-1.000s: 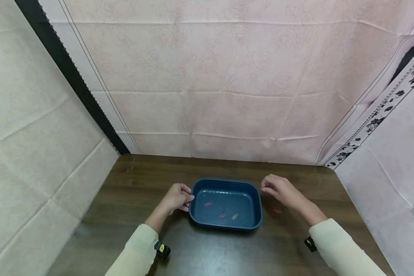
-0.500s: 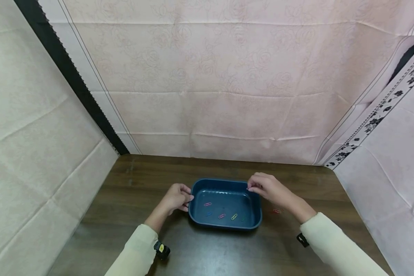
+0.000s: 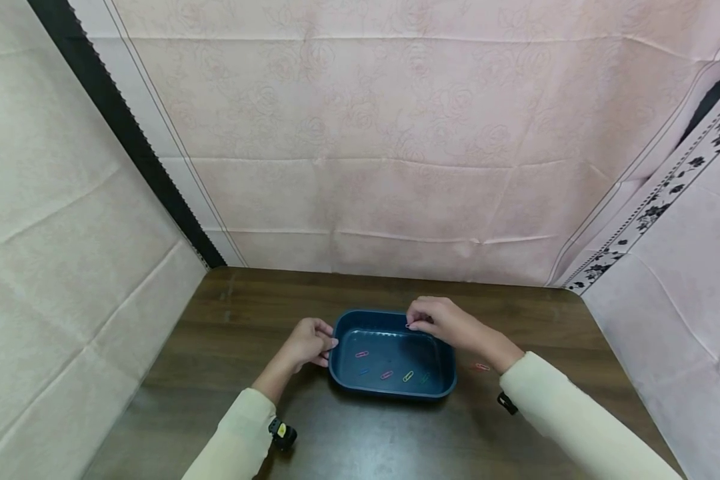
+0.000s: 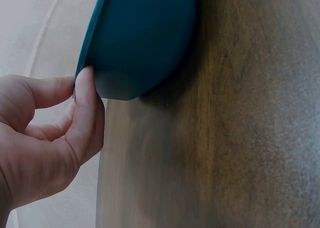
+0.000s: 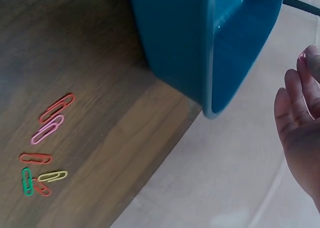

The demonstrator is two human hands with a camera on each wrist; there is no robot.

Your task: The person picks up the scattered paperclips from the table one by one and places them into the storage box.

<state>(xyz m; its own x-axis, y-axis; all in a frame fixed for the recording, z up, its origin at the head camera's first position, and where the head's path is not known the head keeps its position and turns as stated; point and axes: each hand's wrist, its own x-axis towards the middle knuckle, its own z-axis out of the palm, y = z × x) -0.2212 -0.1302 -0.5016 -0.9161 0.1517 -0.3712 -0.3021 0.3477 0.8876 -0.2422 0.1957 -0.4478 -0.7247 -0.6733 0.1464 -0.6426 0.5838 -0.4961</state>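
A dark blue rectangular tray (image 3: 390, 396) stands on the table. My left hand (image 3: 305, 343) pinches its left rim between thumb and fingers, clearly seen in the left wrist view, where the tray's outer wall (image 4: 142, 43) shows. Over the back right part of the tray is my right hand (image 3: 441, 321). Its thumb and index finger pinch a small pink paper clip (image 5: 302, 55), partly hidden by the fingertips. Several paper clips lie on the tray floor, among them a yellow paper clip (image 3: 408, 377), a blue paper clip (image 3: 363, 372) and a pink paper clip (image 3: 387, 375).
Right of the tray, several loose paper clips lie on the wooden table (image 3: 360, 440), including a green paper clip (image 5: 27, 181) and a pink paper clip (image 5: 47, 129); my right forearm covers most in the head view. Pale cloth (image 3: 396, 133) hangs behind the table.
My right hand has moved left, from beside the tray's right edge to over its inside, carrying the pinched paper clip. The left hand and tray have stayed in place.
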